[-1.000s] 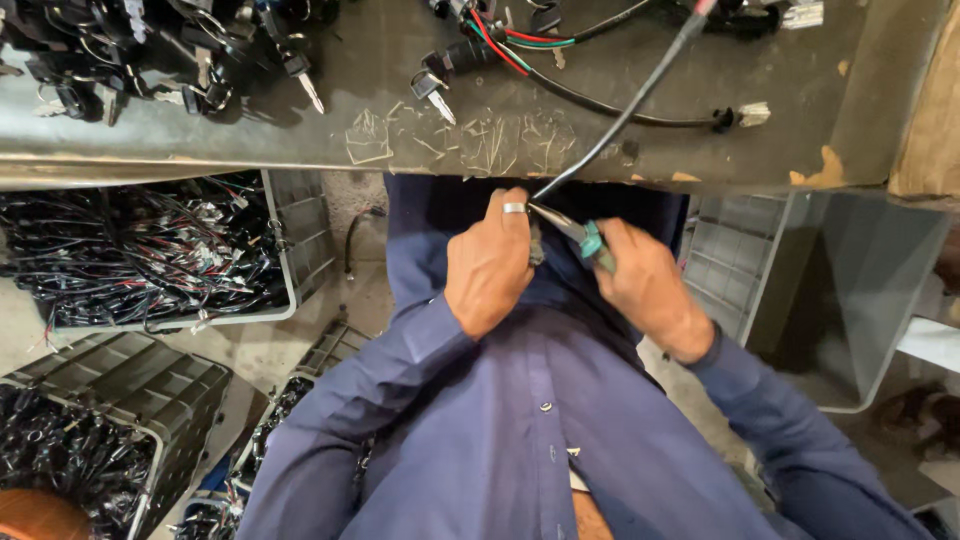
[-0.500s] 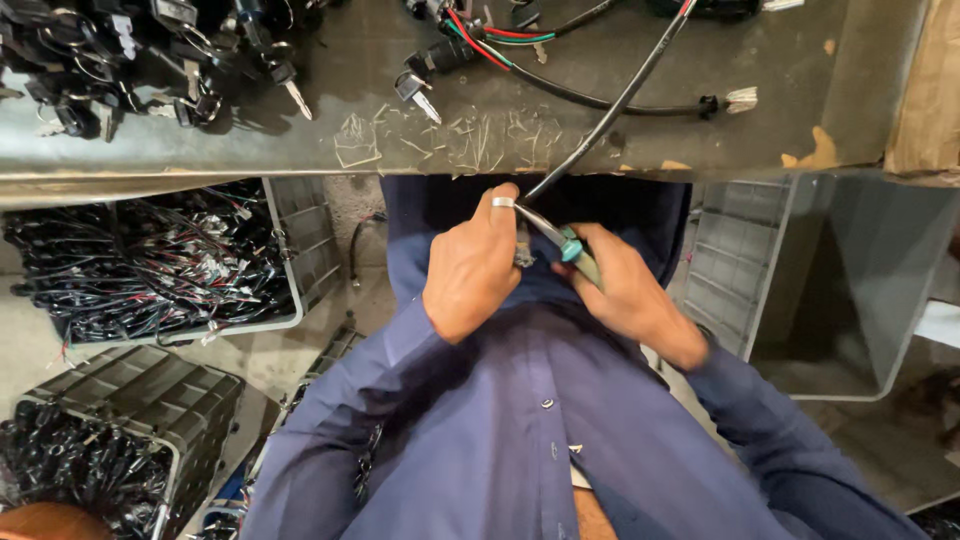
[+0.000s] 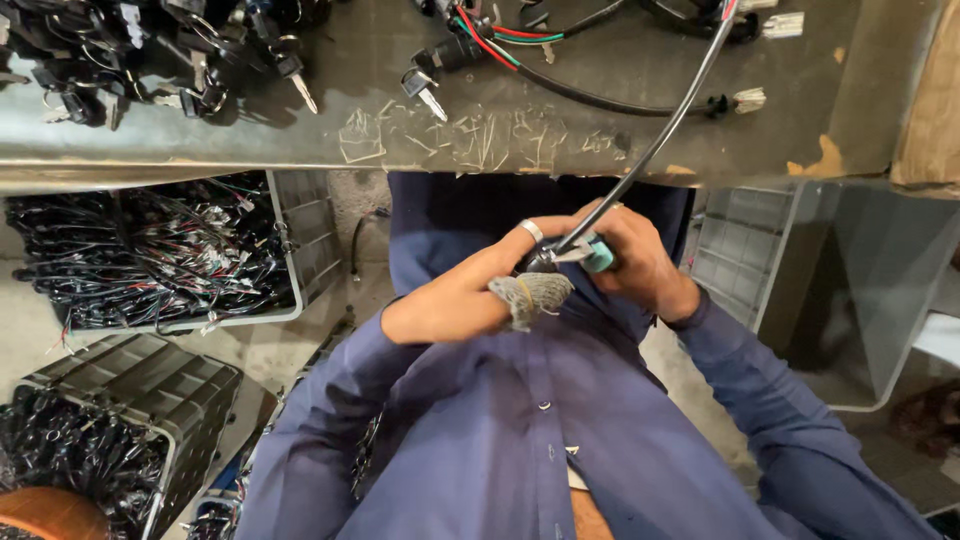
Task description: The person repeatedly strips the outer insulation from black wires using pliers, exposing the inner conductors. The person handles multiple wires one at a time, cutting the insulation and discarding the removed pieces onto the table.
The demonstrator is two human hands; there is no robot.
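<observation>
The black cable (image 3: 640, 160) ran down from the workbench (image 3: 620, 120) to the person's chest, where the left hand (image 3: 470, 290), thumb wrapped in cloth, pinched its end steady for the teal-handled tool (image 3: 597, 258) clenched in the right hand (image 3: 640, 265). One cable and one tool were in hand. At least two plastic crates (image 3: 290, 250) of wire harnesses stood below the bench, presumably within reach.

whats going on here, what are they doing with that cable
A person in a blue shirt sits at a metal workbench and works on the end of a black cable close to the chest. The left hand, its thumb wrapped in grey cloth, grips the cable end, while the right hand holds a teal-handled tool against it. The cable runs up onto the bench, where keyed switches and wiring lie. Crates of black wire harnesses sit on the floor.
</observation>
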